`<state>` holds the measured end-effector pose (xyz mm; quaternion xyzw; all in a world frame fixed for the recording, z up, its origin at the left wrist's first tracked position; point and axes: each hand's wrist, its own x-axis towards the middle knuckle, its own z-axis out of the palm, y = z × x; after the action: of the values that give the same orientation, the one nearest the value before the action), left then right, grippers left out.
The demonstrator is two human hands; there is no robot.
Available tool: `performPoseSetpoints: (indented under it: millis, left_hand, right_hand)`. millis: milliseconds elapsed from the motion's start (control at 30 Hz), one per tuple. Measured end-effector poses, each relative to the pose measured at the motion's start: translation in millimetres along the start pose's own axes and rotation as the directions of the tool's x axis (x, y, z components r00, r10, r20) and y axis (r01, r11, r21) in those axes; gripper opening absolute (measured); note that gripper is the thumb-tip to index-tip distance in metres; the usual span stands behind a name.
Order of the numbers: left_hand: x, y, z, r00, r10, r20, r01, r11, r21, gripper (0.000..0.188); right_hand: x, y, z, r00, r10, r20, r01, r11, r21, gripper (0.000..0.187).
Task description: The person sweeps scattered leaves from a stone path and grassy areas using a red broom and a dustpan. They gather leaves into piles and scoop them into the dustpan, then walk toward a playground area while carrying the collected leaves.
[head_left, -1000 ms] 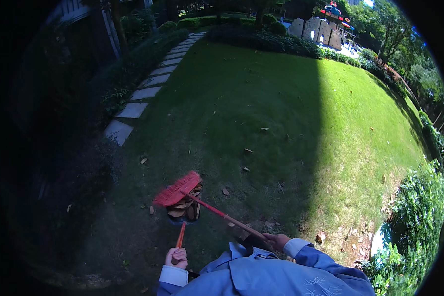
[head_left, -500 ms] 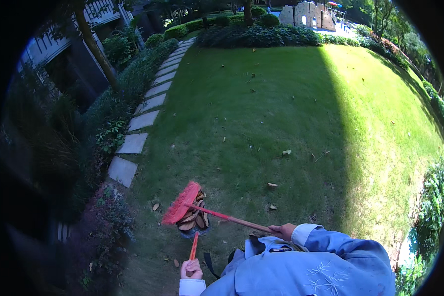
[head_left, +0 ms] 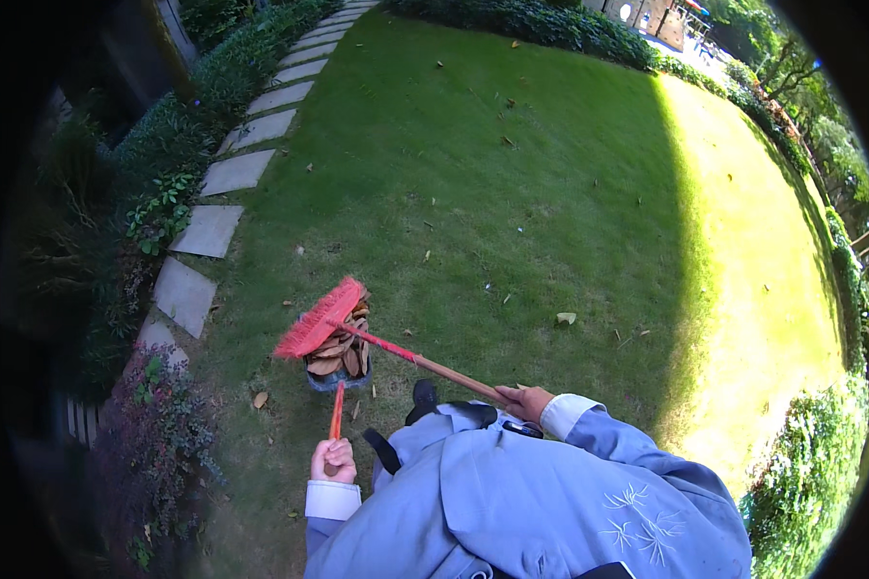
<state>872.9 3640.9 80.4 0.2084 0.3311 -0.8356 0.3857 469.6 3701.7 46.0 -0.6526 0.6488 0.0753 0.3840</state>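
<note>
My left hand (head_left: 333,460) is closed round the orange-red handle of a dustpan (head_left: 341,386). Brown dry leaves (head_left: 350,353) are heaped in the pan, which hides most of its inside. My right hand (head_left: 525,401) grips the long wooden handle of a broom (head_left: 321,320), whose upper stretch is red. Its head of red bristles lies across the far left side of the leaf pile, partly covering it. Both tools are out in front of me to the left, over the grass.
Scattered leaves lie on the lawn (head_left: 473,222), including a pale leaf (head_left: 566,317) ahead. Stone slabs (head_left: 208,232) run along the left, beside dark shrubs (head_left: 164,425). A sunlit bush (head_left: 811,454) stands at the right, and a hedge (head_left: 550,31) borders the far side.
My view has turned and shifted forward over the lawn. The dustpan and broom now appear farther left and higher, still together, and both hands keep their grip.
</note>
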Motion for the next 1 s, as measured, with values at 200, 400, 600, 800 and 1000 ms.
performPoseSetpoints:
  millis: [200,400,600,800,1000]
  left_hand:
    - [143,39,171,0.995,-0.048,-0.091,0.058,0.992,0.109,0.009]
    - [307,64,297,0.991,-0.069,-0.118,0.095,0.969,0.228,0.012]
    - [442,80,426,0.989,-0.094,-0.117,0.108,0.987,0.121,0.011]
    - [543,103,526,0.995,-0.043,-0.089,0.053,0.991,0.119,0.012]
    - [680,142,629,0.988,-0.029,-0.151,0.060,0.976,0.208,0.014]
  right_hand:
    - [73,22,-124,0.984,0.088,-0.156,-0.026,0.932,0.362,0.051]
    - [190,71,-227,0.964,0.227,-0.139,-0.137,0.870,0.474,0.053]
    - [333,139,-361,0.979,0.122,-0.162,-0.038,0.896,0.443,0.054]
    - [439,177,-496,0.986,0.065,-0.153,0.000,0.922,0.388,0.051]
    - [562,218,-581,0.979,0.102,-0.175,-0.037,0.940,0.338,0.051]
